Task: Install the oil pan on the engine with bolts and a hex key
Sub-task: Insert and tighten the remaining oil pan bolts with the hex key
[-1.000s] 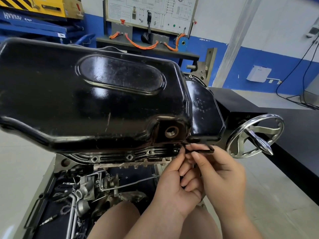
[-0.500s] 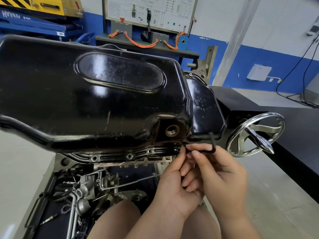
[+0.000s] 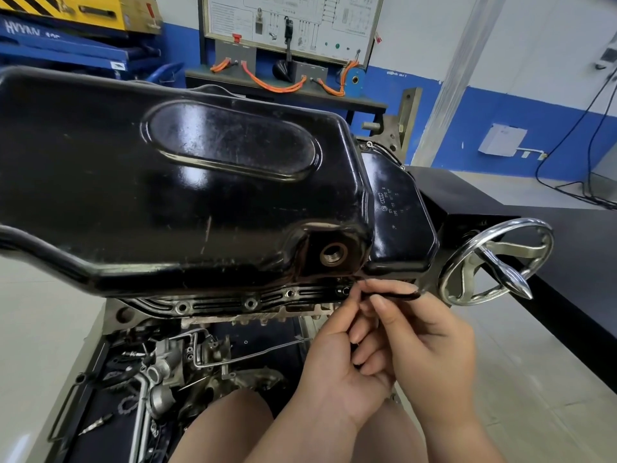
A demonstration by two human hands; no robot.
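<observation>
The pan (image 3: 200,195) sits upside-up on the engine (image 3: 260,317), its flange (image 3: 217,304) lying along the block's edge. The work is at the pan's near right corner, just below the drain hole (image 3: 334,253). A bolt (image 3: 344,290) sits in the flange there, and the key (image 3: 394,295) lies level, its tip pointing into that bolt.

The right hand (image 3: 424,349) pinches the key's outer part between thumb and fingertips, just right of the corner. The left hand (image 3: 337,362) reaches up from below the pan; its fingertips (image 3: 355,297) close on the key's shaft next to the bolt, steadying it, while its other fingers curl in.

The step looks like running this corner bolt in with the key. Whether the bolt is snug or only started cannot be told. Three more fixing points show along the flange to the left of the corner; I cannot tell whether they hold bolts.

The next move calls for keeping the tip seated square in the socket and swinging the bent end round in short arcs. Room is tight: the pan's wall overhangs the flange, and a handwheel (image 3: 497,262) stands just right of the pan.
</observation>
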